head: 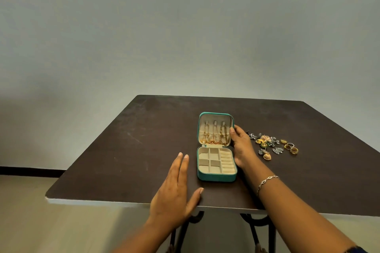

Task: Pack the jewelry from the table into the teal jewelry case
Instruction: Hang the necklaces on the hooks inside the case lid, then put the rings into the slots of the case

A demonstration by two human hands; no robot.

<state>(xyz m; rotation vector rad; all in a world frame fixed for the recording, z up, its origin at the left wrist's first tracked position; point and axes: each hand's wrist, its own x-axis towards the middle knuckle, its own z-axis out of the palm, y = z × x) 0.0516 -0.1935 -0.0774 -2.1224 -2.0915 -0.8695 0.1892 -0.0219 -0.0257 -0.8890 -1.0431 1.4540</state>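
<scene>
The teal case (216,177) lies open on the desk (123,150), my right hand (242,146) holds its lid, my left hand (174,189) keeps flat, open fingers left of it, so next I should fetch jewelry (271,144) from its right side.

1 silver link bracelet (267,182) circles the bare right forearm (298,211).

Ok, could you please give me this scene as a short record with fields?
case: teal jewelry case, open on the table, lid upright
lid: gold chains hanging inside
base compartments: show nothing inside
loose jewelry: earrings and rings in a cluster right of the case
left hand: open, flat, left of the case
right hand: thumb on the lid's right edge; fingers hidden
</scene>
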